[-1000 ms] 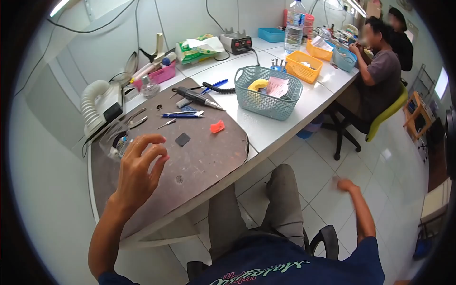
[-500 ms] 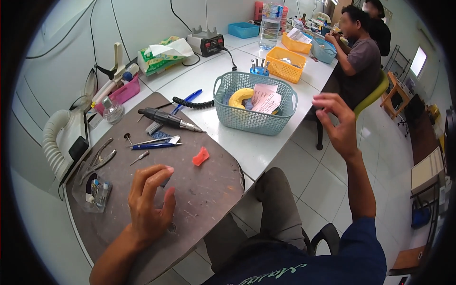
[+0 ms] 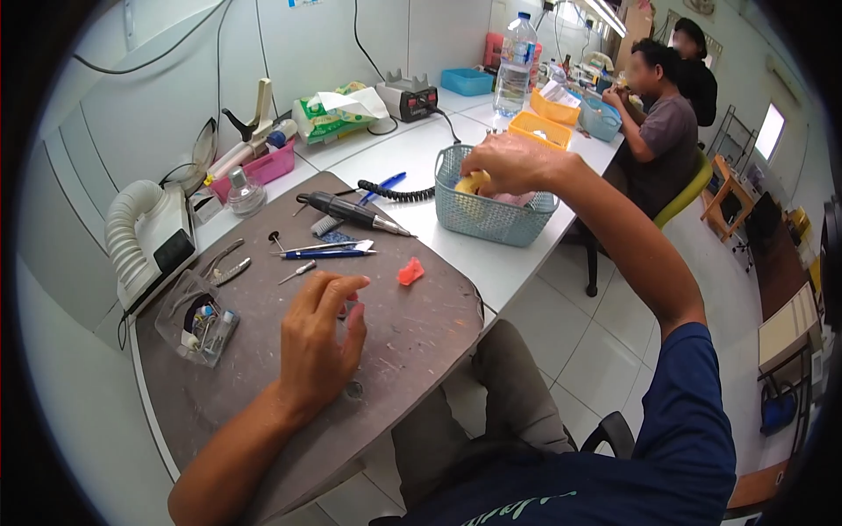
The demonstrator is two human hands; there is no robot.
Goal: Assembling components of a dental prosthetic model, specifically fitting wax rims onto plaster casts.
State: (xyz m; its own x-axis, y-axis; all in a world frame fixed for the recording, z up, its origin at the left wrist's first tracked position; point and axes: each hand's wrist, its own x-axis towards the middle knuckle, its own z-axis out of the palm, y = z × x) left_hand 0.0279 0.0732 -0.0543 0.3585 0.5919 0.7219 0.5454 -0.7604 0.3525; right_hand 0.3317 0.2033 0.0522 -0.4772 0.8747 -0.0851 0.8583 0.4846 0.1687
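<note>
My right hand (image 3: 517,167) reaches over the light blue-grey mesh basket (image 3: 495,226). Its fingers are closed on a thick yellow curved piece (image 3: 474,182), whose lower part is behind the basket's wall. Pink paper in the basket is mostly covered by the hand. My left hand (image 3: 317,337) is held above the brown mat (image 3: 412,351), fingers curled toward the thumb. Something small and greyish seems to be inside its grip, too hidden to name. A pink-red lump (image 3: 410,272) lies on the mat beyond the left hand.
On the mat lie a black rotary handpiece (image 3: 351,213), a blue pen (image 3: 329,254), pliers (image 3: 230,263) and a clear box of small bits (image 3: 206,329). A white ribbed hose (image 3: 132,228) stands at left. Yellow baskets (image 3: 539,130), a water bottle (image 3: 515,66) and two people are farther off.
My right hand has moved left from beside the table into the basket and closed on the yellow piece. My left hand stays curled above the mat. The view has shifted slightly.
</note>
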